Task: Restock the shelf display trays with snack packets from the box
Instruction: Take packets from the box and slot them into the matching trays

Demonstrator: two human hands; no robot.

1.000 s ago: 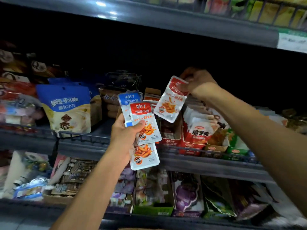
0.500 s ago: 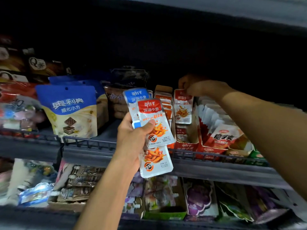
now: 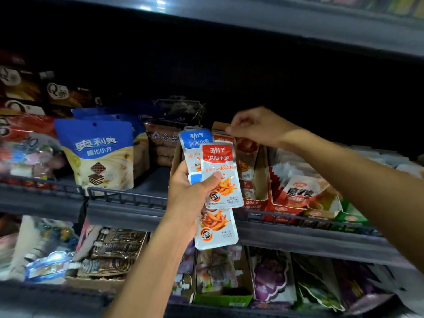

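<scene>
we find the display tray point(image 3: 252, 180) part filled. the right hand point(image 3: 257, 127), at its 12 o'clock, has fingers curled at the packet tops; whether they grip we cannot tell. the left hand point(image 3: 192, 191) clamps several packets point(image 3: 218, 177), unplaced.
</scene>
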